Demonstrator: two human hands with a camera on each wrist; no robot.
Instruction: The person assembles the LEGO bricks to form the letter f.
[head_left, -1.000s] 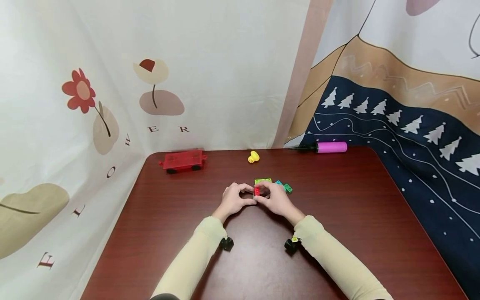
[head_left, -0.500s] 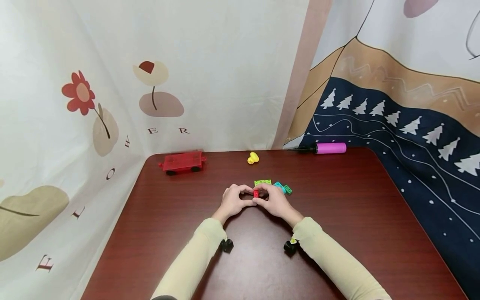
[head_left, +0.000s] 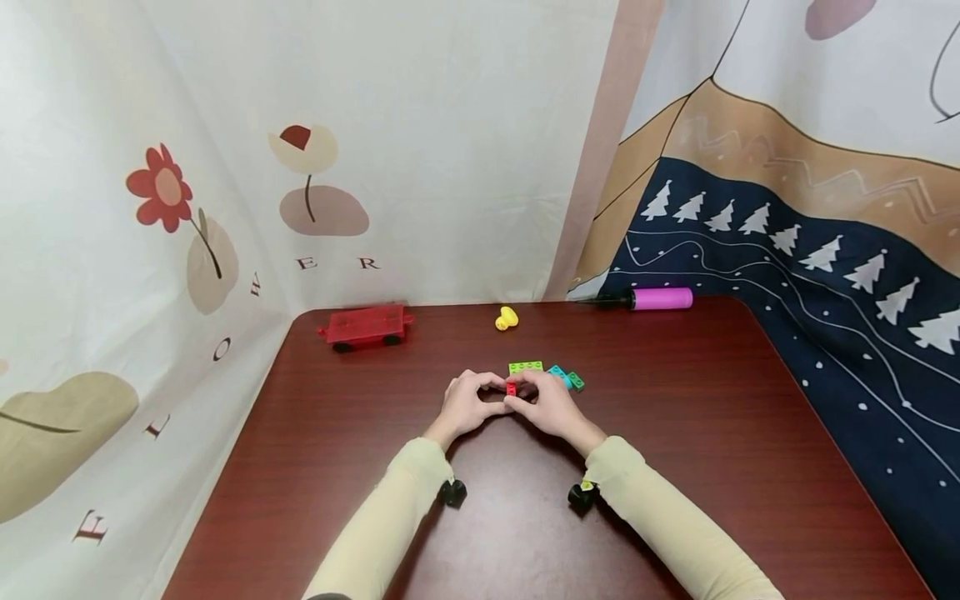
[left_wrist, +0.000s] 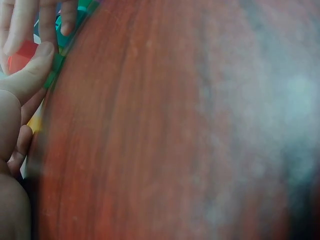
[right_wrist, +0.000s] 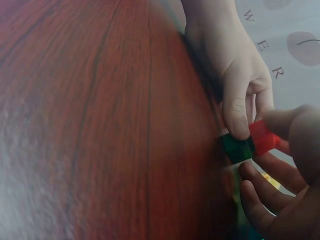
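In the head view both hands meet above the middle of the table. My right hand (head_left: 549,403) pinches a small red toy building brick (head_left: 512,389) between thumb and fingers. Facing it, my left hand (head_left: 469,403) has its thumb and fingers curled in to the same spot. The right wrist view shows a dark green brick (right_wrist: 237,148) right against the red one, with the left thumb lying on it. Most of that green brick is hidden by fingers in the head view. Just beyond the hands lie a lime green brick (head_left: 526,367), a turquoise brick (head_left: 558,374) and another green brick (head_left: 575,381).
A red toy wagon (head_left: 366,326) with black wheels stands at the table's back left. Along the back edge are a yellow toy duck (head_left: 507,317) and a pump with a pink barrel (head_left: 662,298). Printed curtains (head_left: 450,167) hang behind the dark wooden table (head_left: 675,433).
The red brick has shifted slightly left and shows less of its length between the fingers. Both hands stay in nearly the same place, still together.
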